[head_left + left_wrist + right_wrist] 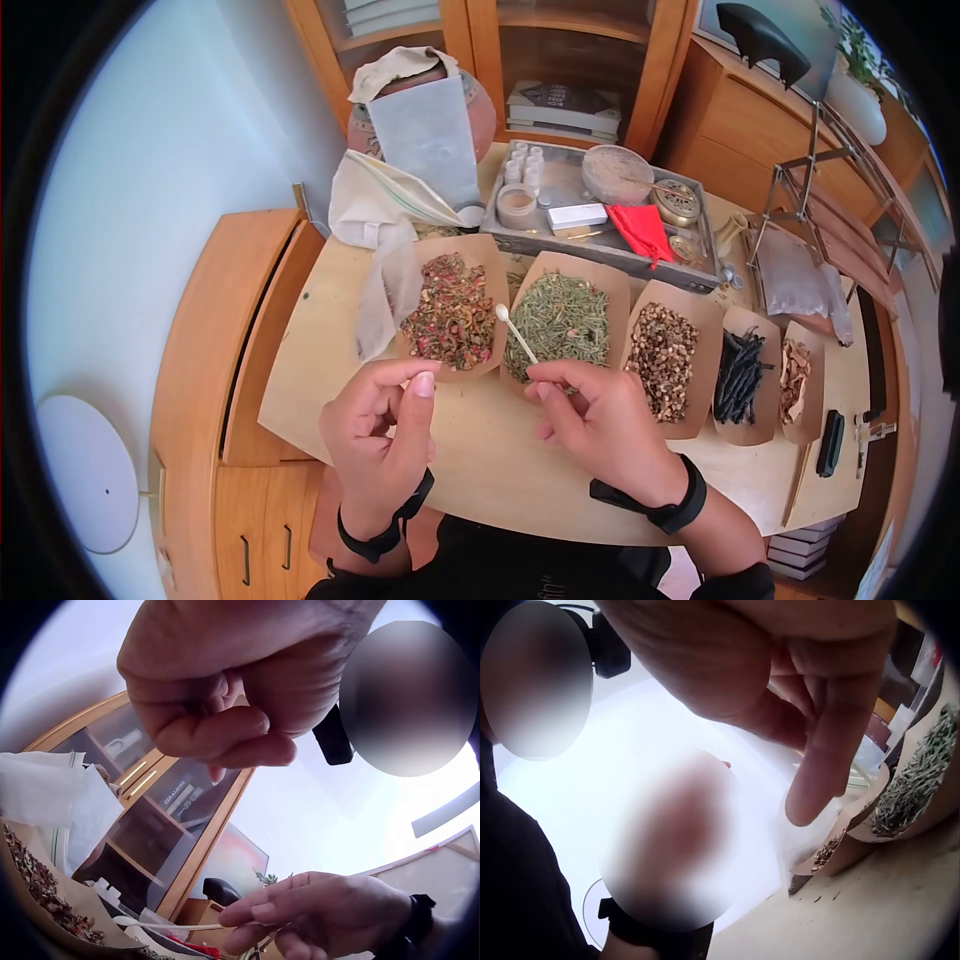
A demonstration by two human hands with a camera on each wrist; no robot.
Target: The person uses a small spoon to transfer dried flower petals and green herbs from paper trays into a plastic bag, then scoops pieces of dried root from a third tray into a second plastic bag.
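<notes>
Between the thumb and forefinger of my right hand (607, 425) is the handle of a small cream-coloured spoon (517, 333). Its little round bowl points away from me, over the edge between the tray of dried petals and the tray of green herb. My left hand (380, 425) is raised in front of the petals, with curled fingers and the thumb against the forefinger; nothing shows in it. The left wrist view has these curled fingers (217, 739) close up, with the spoon beyond. Dried petals (455, 312) fill one paper tray, needle-like green herb (560, 318) the one beside it.
To the right stand paper trays of brown chopped pieces (660, 360), dark strips (738, 377) and pale shavings (795, 378). Behind them a grey wooden tray (600, 246) carries jars, a red pouch (641, 232) and a brass pot (677, 203). A cloth bag (385, 200) stands back left.
</notes>
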